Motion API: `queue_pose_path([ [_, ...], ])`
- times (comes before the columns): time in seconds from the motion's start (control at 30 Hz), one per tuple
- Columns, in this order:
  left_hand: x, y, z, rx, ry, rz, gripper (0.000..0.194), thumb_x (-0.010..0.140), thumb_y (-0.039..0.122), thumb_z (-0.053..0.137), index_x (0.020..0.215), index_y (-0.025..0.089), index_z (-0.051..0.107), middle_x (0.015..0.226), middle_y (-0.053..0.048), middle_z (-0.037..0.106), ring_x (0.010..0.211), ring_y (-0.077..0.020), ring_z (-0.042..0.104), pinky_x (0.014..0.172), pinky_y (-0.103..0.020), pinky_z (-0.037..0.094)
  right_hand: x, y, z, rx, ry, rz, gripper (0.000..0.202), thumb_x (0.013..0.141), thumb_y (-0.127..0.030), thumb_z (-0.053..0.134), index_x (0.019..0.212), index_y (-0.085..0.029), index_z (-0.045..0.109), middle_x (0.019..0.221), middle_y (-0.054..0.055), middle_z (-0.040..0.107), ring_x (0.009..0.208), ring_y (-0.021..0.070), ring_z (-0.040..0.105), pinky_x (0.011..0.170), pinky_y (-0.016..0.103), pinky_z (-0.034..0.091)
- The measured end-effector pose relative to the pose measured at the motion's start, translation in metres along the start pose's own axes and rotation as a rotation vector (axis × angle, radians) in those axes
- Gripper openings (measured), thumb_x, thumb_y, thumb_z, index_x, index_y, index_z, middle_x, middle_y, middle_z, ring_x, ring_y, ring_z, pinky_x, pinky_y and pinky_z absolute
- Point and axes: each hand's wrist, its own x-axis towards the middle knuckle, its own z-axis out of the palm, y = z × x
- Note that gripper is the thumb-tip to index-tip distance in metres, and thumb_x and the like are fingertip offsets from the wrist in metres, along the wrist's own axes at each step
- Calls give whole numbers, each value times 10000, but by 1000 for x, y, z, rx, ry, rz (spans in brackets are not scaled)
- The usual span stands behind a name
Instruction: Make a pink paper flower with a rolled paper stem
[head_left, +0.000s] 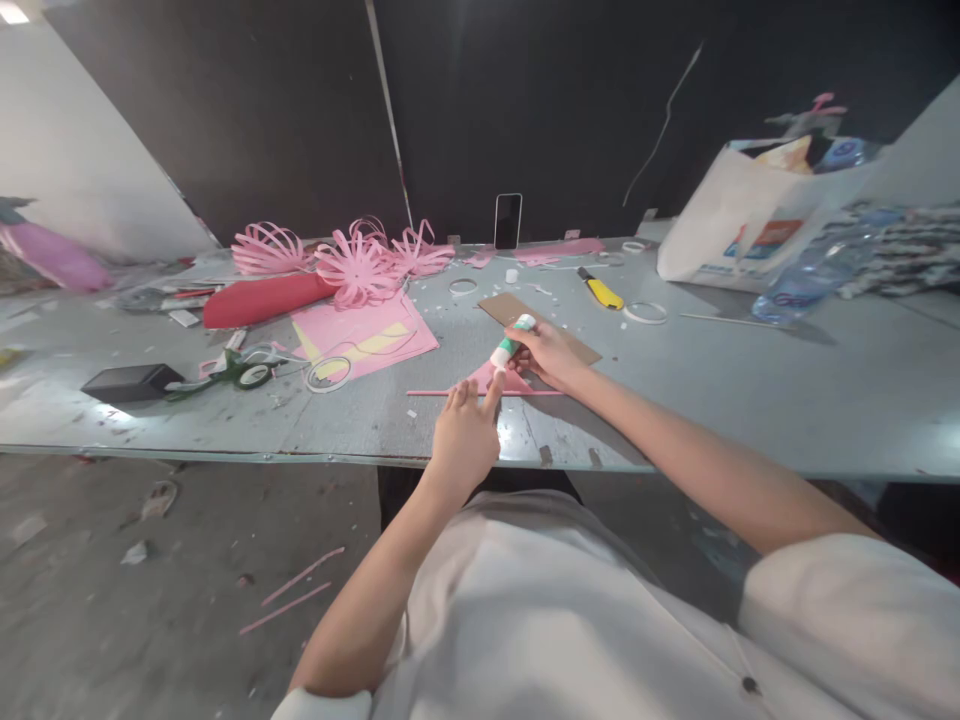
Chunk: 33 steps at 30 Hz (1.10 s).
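My right hand [551, 355] is closed around a white and green glue stick [511, 343], tilted with its lower end down at a small piece of pink paper [486, 376]. My left hand [466, 425] rests on that paper from the near side, its index finger stretched out beside the glue stick's lower end and the thumb side toward my right hand. A thin pink paper strip [424, 393] runs crosswise along the paper, partly under my left fingers. Beneath my right hand lies a piece of brown cardboard [495, 306].
Pink looped paper shapes [360, 265], a red roll [266, 300] and pink sheets [412, 335] lie to the left. A black box [131, 382] sits near the front edge. A yellow cutter [602, 290], a phone [508, 222], a white bag [735, 225] and a plastic bottle [814, 265] stand or lie beyond.
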Motion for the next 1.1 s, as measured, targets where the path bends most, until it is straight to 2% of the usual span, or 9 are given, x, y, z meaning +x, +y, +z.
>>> queue_pose_path([
  [0.13,0,-2,1,28,8,29,632,1091,154,438,1712,220,342,1555,-208,597,1499,-323,539,1237,-481,450,0,1,0,-35,8,-7,304,863,-397,878,829,-209,642,657,39,711,487,140,634,459,245,524],
  [0.33,-2,-1,-4,65,-57,51,669,1030,89,491,1678,241,433,1628,-222,536,1539,-361,510,1253,-515,435,-2,3,2,-51,2,-36,356,841,-421,911,840,-242,603,661,10,693,495,159,663,421,257,508],
  [0.57,-1,-2,-4,55,-60,68,609,1018,101,512,1615,221,502,1627,-236,526,1533,-370,495,1197,-521,495,-17,-4,13,-125,-87,-49,430,830,-499,920,884,-275,558,727,48,758,589,233,747,514,331,623],
  [0.77,-1,-3,-7,26,-68,88,628,1000,77,510,1611,222,493,1614,-212,518,1534,-358,471,1187,-520,514,-16,-1,12,-178,-27,-52,430,831,-506,916,871,-273,557,705,42,751,543,207,720,476,306,601],
  [0.9,-3,0,-16,2,-60,47,618,980,59,511,1572,237,525,1607,-215,455,1436,-368,553,1045,-465,609,-16,1,11,-196,-3,-24,392,860,-472,892,877,-271,556,695,41,749,546,218,727,456,306,590],
  [1.0,-3,0,-18,-7,-47,53,593,983,57,484,1552,216,523,1540,-208,489,1377,-350,585,975,-430,637,-16,1,12,-186,-6,-19,387,866,-454,891,881,-270,551,690,42,751,542,221,731,442,300,588],
  [1.1,-3,-2,-16,8,-28,77,556,982,48,459,1519,171,534,1509,-206,534,1368,-342,580,1015,-439,626,-15,2,13,-167,9,-30,405,846,-442,917,866,-269,552,667,25,731,509,198,708,421,280,575],
])
